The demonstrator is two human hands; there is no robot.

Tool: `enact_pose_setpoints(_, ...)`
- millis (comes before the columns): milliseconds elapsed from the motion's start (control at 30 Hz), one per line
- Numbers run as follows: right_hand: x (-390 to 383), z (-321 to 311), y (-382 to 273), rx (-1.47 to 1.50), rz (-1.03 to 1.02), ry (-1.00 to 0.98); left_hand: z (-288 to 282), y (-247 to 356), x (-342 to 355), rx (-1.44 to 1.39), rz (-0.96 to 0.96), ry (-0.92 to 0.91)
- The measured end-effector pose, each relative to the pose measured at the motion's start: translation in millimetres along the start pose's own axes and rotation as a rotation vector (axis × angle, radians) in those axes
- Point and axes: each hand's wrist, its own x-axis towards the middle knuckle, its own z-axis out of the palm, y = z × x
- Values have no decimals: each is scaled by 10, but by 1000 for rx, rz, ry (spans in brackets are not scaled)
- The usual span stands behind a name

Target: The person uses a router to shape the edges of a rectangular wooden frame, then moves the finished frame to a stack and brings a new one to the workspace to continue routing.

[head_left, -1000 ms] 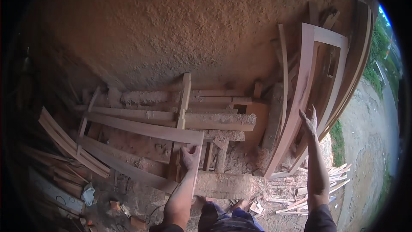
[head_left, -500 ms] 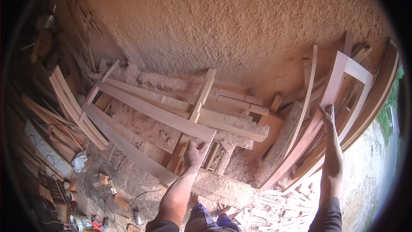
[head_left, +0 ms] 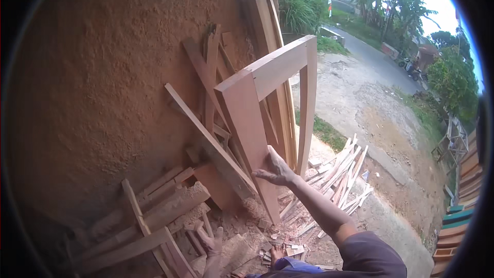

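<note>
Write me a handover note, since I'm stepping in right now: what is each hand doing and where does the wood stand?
Right hand: gripping the near upright of the wooden frame, which stands tilted against the mud wall.
Left hand: open and empty, low over the pile of planks.
Done: frame is upright on the ground, among leaning boards.
Left: frame is not set down freely; the hand steadies it. Offcuts lie beside it.

Wooden frame (head_left: 267, 108) leans on wall (head_left: 103, 82), planks (head_left: 206, 139) behind; scrap pile (head_left: 154, 216) lower left
</note>
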Motion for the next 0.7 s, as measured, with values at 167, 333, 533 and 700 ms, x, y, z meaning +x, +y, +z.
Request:
enact_pose_setpoints(167,-748,106,-486,-37,-42,-25,1383,274,-107,-161,-187,-730)
enact_pose_setpoints(333,-1493,-433,-326,-86,37,234,1562,610,-380,-481,-396,-813)
enact_pose_setpoints(533,-1936,-1446,865,-150,307,663,1343,633,-594,55,-103,-910)
enact_pose_setpoints(700,-1853,-1322,968,-176,324,478,1380,310,-1186,-210,-292,-709)
